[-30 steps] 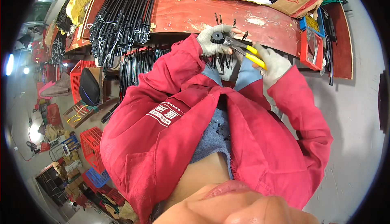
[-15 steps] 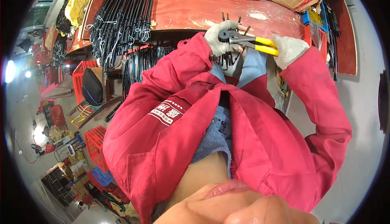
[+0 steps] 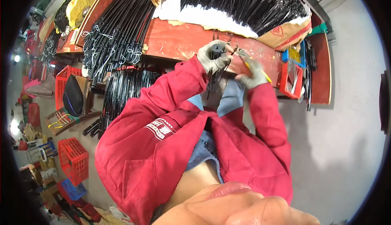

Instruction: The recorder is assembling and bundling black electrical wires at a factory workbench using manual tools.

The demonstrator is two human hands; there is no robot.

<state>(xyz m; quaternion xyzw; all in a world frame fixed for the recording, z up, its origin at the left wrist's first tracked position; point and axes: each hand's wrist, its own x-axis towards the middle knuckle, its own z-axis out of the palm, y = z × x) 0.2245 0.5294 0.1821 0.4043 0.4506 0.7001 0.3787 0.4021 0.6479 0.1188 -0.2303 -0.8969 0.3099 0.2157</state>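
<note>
Both hands meet at the near edge of the worktop [image 3: 179,41], the left hand [image 3: 212,56] just left of the right hand [image 3: 252,73]. Rod bundles [image 3: 244,1] lie along its far side, and more rods [image 3: 118,33] cover its left end. A small bin [image 3: 291,80] hangs at its right end.

white rectangular label [image 3: 161,128] on red jacket chest, below-left of the fingers [image 3: 218,60]. torn brown cardboard box [image 3: 287,33] with red mark on table [image 3: 179,41], up-right of the fingers. no screens or signs.

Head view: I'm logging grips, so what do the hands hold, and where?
The left hand grips a black ribbed part around its round hub; the right hand holds yellow-handled pliers by the handles.
</note>
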